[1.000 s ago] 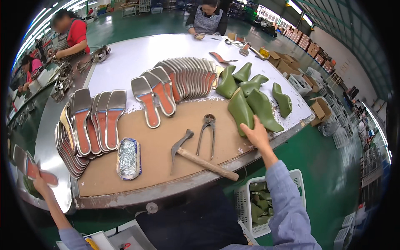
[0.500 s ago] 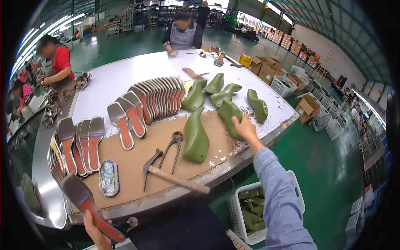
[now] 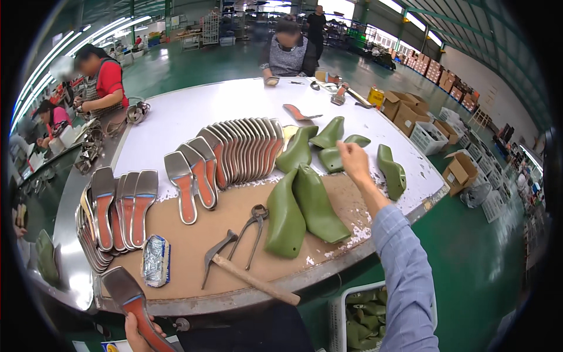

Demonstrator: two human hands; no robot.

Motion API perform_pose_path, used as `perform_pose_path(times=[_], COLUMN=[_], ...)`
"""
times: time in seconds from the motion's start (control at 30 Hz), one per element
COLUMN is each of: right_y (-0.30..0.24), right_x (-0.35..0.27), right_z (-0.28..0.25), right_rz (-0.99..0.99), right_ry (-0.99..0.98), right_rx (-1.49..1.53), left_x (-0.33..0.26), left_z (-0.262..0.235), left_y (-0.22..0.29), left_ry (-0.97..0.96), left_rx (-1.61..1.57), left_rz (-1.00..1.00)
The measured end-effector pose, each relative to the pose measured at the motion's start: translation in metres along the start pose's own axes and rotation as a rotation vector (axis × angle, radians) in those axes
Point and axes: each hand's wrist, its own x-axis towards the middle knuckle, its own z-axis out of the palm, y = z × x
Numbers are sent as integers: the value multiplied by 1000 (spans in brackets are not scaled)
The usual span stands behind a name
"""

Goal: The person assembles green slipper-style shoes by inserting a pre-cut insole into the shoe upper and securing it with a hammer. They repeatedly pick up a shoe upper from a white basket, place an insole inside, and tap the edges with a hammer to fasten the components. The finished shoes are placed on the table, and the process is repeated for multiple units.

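Observation:
In my left hand [image 3: 136, 333] is a shoe insole [image 3: 132, 298] with a dark heel end and a reddish shank, held off the table's near edge. My right hand [image 3: 355, 161] reaches across the table, its fingers curled over the middle of a green shoe last [image 3: 330, 158]; the fingertips are partly hidden. Two larger-looking green lasts, one on the left [image 3: 285, 220] and one on the right [image 3: 318, 208], lean together on the brown board. More lasts lie behind [image 3: 296, 151] and to the right [image 3: 391, 172]. Insoles stand in a long overlapping row [image 3: 243, 152] and a second stack [image 3: 123, 208].
A hammer [image 3: 252, 278], pincers [image 3: 256, 226] and a plastic-wrapped block [image 3: 155, 261] lie on the brown board [image 3: 199, 246]. Below the table's right edge stands a white basket [image 3: 337, 317] of lasts. Co-workers sit at the far side [image 3: 287, 56] and at left [image 3: 105, 82].
My right hand has let go of one shoe last, now beside the other on the board, and moved to another farther back. My left hand still holds the insole. The view has shifted.

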Motion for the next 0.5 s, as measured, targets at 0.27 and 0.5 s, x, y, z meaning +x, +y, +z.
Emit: perform_pose_path(times=[0.27, 0.5], right_y=[-76, -94], right_x=[31, -64], right_z=[165, 156], right_rz=[-135, -375], right_ry=[-596, -593], right_rx=[-180, -49], left_x=[-47, -71], left_z=[-3, -17], left_y=[-26, -60], left_ry=[162, 5], left_rx=[-22, -304], left_rz=[11, 43])
